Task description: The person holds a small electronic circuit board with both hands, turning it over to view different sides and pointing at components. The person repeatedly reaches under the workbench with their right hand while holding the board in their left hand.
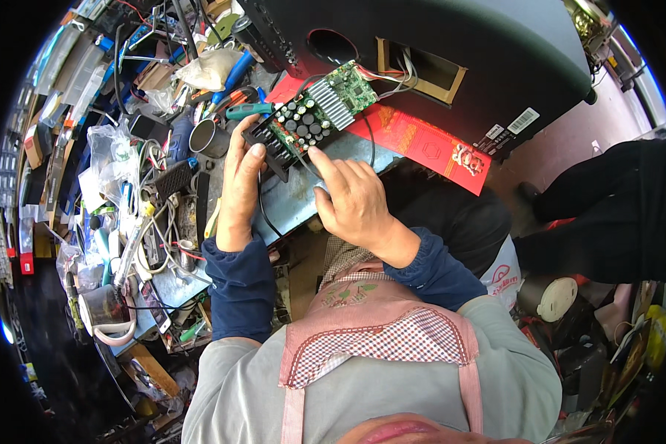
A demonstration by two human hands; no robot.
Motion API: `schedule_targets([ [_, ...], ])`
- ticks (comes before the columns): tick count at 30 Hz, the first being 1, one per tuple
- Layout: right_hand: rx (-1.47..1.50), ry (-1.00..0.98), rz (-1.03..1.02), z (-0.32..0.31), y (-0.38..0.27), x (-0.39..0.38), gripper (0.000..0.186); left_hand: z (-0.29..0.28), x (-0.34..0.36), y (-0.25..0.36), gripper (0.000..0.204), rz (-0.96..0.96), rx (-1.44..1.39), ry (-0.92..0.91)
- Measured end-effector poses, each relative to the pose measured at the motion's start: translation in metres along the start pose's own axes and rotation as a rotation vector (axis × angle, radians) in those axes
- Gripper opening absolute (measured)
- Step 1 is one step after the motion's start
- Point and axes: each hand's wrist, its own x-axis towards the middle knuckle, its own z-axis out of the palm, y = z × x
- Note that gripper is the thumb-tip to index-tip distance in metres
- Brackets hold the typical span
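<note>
A circuit board [301, 127] with several round capacitors and a black end panel lies tilted at the near side of a large black cabinet. A ribbed silver heat sink [331, 104] sits across it, and a smaller green board [355, 87] adjoins that. My left hand [243, 174] grips the black end panel between thumb and fingers. With its index finger stretched out to the capacitors' near edge, my right hand [357, 200] holds nothing visible; its thumb stands apart. Next to the left fingertips lies a green-handled screwdriver [249, 110]. Wires [399, 78] run from the green board into the cabinet's opening.
The black cabinet [451, 44] fills the far side. Red printed paper [429, 148] lies beneath the board on the bench [292, 200]. Tangled cables, tools, a metal cup [209, 138] and a mug [105, 311] crowd the left. A person in dark trousers [607, 214] is at right.
</note>
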Motion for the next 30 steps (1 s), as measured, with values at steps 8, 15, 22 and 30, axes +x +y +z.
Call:
schedule_targets([
  [8,0.053,-0.031,0.059,-0.005,0.001,0.007,0.088,-0.001,0.002,-0.001,0.076,0.004,-0.010,-0.019],
  [15,0.067,-0.248,0.255,-0.009,-0.006,0.039,0.102,0.007,0.000,0.012,0.078,-0.008,-0.038,-0.001],
  [22,0.207,-0.113,0.310,-0.010,-0.004,0.039,0.102,0.004,0.001,0.010,0.081,-0.045,-0.057,-0.015],
  [30,0.021,-0.114,0.072,-0.009,-0.009,0.006,0.094,0.003,0.002,0.005,0.078,-0.023,-0.047,-0.008],
])
